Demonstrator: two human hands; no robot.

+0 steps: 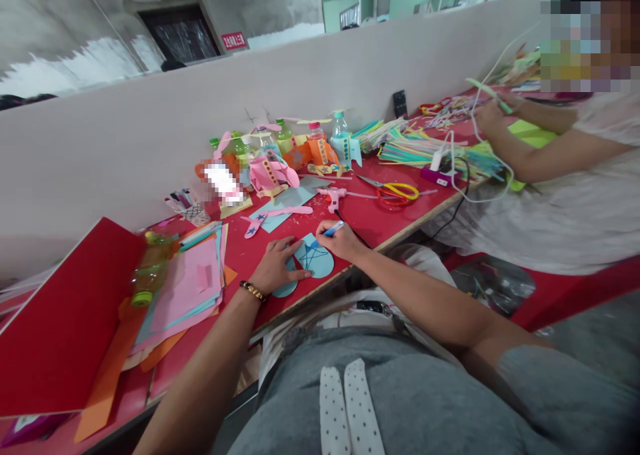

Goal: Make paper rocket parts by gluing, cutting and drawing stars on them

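Note:
My right hand (344, 243) is closed round a blue marker pen (331, 229), its tip low over a light blue paper cutout (320, 263). Dark lines on this rounded piece form a star, part of it filled in blue. My left hand (276, 266) lies flat with fingers spread, its fingertips pressing at the cutout's left edge. Under that palm a second light blue cutout (285, 287) is partly covered. Just beyond my hands are a pink paper strip with star-marked ends (256, 225) and a pink glue gun (333, 198).
Scissors (395, 191) lie right of the glue gun. Decorated bottles (320, 149) line the wall. Paper sheets (187, 288), a plastic bottle (149, 268) and a red board (65, 321) are at left. A co-worker's hands (493, 113) work at right, near straws (420, 145) and a purple power strip (440, 175).

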